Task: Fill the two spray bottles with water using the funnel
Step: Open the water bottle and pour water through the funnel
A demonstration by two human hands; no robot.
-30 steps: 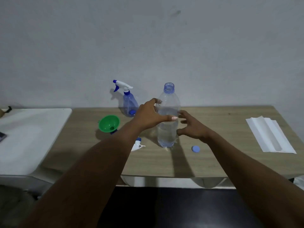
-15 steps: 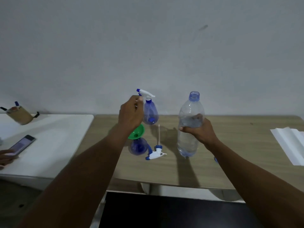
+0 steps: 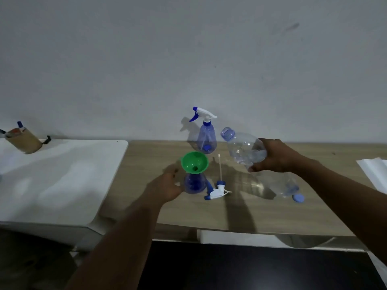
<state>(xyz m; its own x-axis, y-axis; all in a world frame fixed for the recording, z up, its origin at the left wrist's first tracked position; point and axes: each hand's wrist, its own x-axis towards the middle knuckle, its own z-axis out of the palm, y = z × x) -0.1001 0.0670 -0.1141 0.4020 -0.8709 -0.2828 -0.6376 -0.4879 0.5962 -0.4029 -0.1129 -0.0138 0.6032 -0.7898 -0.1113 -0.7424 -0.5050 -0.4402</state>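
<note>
Left hand (image 3: pixel 165 189) is nearest, its fingers curled against the left side of the open blue translucent plastic spray bottle (image 3: pixel 193 184) and steadying it on the wooden tabletop (image 3: pixel 240 216). The edges are blurred, so how firm the grip is can't be told. A green plastic funnel (image 3: pixel 194 163) sits in the bottle's neck, just above those fingertips.

The unscrewed white-and-blue trigger head (image 3: pixel 217 191) lies just right of the left fingers, past the bottle, with its dip tube pointing up. A round blue cap (image 3: pixel 299 198) lies below the right hand (image 3: pixel 276 156).

The right hand's fingers are wrapped around the middle of the large clear plastic water bottle (image 3: pixel 240 147). It is lifted and tilted, uncapped, with the mouth up and left of the fingers. The mouth is near the funnel but not over it, and no stream is visible.

Further back, between the two hands, the second blue spray bottle (image 3: pixel 206 139) stands by the wall with its trigger head on.

Progress: early. First bottle is opened, funnel is seated and water bottle is uncapped. Left to do: pour into the first bottle, open the second and fill it too. How full either bottle is can't be told.

White folded paper (image 3: pixel 374 174) lies far right, a white side table (image 3: pixel 52 174) with a tan pouch (image 3: pixel 23 140) far left.
</note>
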